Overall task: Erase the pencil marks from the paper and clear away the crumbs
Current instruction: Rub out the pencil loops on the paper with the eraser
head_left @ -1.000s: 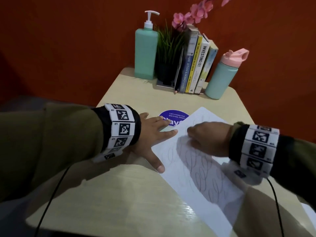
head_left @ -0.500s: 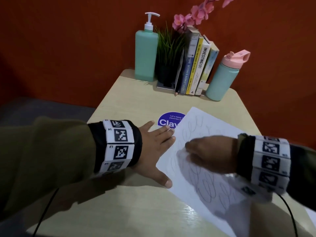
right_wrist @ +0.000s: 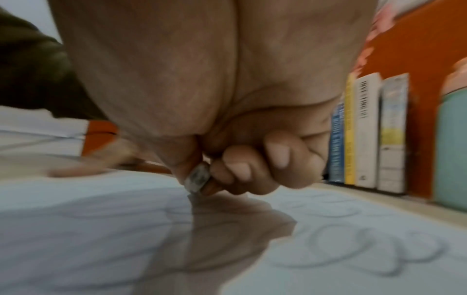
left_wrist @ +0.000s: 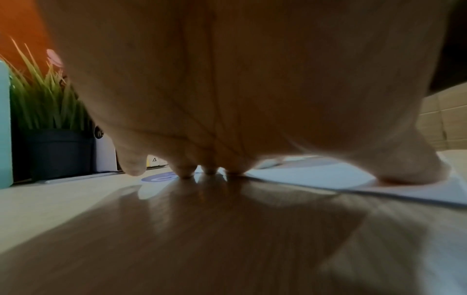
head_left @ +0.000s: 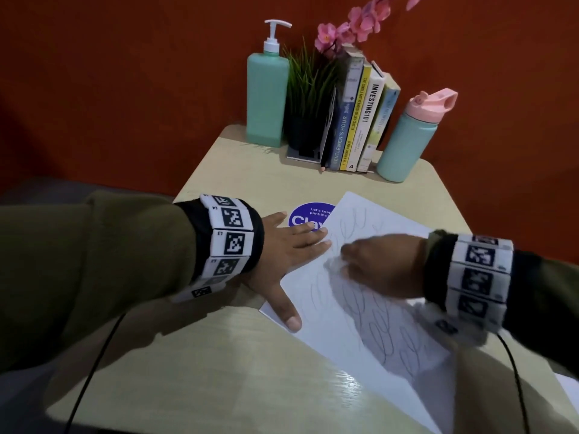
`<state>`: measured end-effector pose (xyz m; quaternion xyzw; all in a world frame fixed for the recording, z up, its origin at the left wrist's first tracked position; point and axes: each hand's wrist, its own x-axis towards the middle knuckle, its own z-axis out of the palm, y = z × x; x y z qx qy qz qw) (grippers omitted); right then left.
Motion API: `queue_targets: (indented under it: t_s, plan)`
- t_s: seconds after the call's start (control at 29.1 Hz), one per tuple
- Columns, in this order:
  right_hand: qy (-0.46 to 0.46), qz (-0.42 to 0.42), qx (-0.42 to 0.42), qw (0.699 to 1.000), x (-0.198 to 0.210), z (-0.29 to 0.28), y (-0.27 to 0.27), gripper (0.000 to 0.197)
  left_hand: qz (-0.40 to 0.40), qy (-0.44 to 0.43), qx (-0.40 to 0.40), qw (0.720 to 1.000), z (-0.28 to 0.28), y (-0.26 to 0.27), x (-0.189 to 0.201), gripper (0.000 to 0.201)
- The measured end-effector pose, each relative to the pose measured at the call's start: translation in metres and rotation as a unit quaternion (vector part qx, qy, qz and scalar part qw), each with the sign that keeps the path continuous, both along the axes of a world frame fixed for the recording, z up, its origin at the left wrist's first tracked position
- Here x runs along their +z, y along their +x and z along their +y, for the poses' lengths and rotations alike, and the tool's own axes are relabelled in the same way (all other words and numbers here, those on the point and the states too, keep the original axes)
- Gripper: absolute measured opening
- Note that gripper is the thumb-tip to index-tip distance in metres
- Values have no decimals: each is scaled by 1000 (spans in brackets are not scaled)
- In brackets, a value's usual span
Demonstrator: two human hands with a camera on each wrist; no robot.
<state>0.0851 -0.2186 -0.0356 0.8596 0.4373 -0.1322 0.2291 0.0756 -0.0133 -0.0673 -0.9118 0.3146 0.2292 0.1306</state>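
A white paper (head_left: 329,327) with looping pencil marks (head_left: 385,336) lies slanted on the beige table (head_left: 219,371). My left hand (head_left: 300,274) lies flat and spread on the paper's left edge, with the thumb on the sheet and the fingertips (left_wrist: 209,171) at its upper corner. My right hand (head_left: 344,261) is curled over the middle of the sheet. In the right wrist view it (right_wrist: 202,177) pinches a small grey eraser (right_wrist: 197,179) with an orange part behind it. The eraser's tip touches the paper (right_wrist: 101,209) beside the loops (right_wrist: 353,243). I see no crumbs.
Along the table's back edge stand a green pump bottle (head_left: 268,98), a potted grass plant (head_left: 307,98), several upright books (head_left: 360,120) and a teal bottle with a pink lid (head_left: 407,142). A pencil (head_left: 324,158) leans by the books. A purple round sticker (head_left: 304,216) sits beyond my left fingers.
My right hand has shifted a little across the sheet, still with the eraser down. My left hand keeps pressing the paper's left edge.
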Motion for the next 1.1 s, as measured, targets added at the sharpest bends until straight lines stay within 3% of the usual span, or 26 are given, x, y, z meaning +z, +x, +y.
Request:
queue_targets:
  t_s: [0.07,0.1,0.17,0.21,0.31,0.34,0.45,0.51,0.55,0.62,0.69,0.76,0.82,0.89,0.93,1.0,1.03,1.1]
  plan:
    - [21,-9,14,1000,-5,3,-5,32,-4,4,3,1000,0,1,-2,135]
    - [-2,29,58,998,-8,11,-19,32,-3,6,4,1000,1,1,-2,135]
    - [8,128,41,991,-8,19,-45,33,1,5,1,1000,1,1,-2,137]
    - [7,100,52,994,-9,13,-31,33,0,3,0,1000,1,2,-2,138]
    - [-12,-20,-25,999,-1,6,4,31,-3,-2,-2,1000,2,1,-4,139]
    - [-2,-17,-21,1000,-5,6,0,31,-2,-2,0,1000,1,1,-4,139]
    - [27,127,37,991,-12,20,-45,35,2,-6,11,1000,2,0,-3,138]
    - [-17,57,51,997,-8,13,-17,33,0,-6,9,1000,1,0,-3,139]
    - [-23,6,7,1000,0,13,-2,32,-2,-5,7,1000,1,1,-3,139]
    - [15,-16,-16,1000,-3,11,4,30,-5,-3,5,1000,1,1,-3,139]
    - [17,61,42,997,-7,24,-28,31,-4,-2,5,1000,1,1,-2,139]
    - [17,127,43,991,-10,27,-43,32,-6,4,0,1000,0,0,-1,140]
    - [-32,38,5,999,-1,20,-8,31,-4,1,4,1000,0,0,-2,142]
    - [-10,-8,-43,999,0,12,11,31,-5,-4,3,1000,0,0,-2,143]
    - [2,-2,-33,999,-2,15,3,30,-5,-5,3,1000,0,0,-3,143]
    - [10,86,27,996,-7,27,-30,32,-3,-4,7,1000,0,-1,-1,142]
    - [13,139,11,990,-6,28,-37,33,-3,-3,7,1000,0,0,0,142]
    - [-15,96,-30,995,-3,23,-11,34,-4,-4,9,1000,-1,-1,0,142]
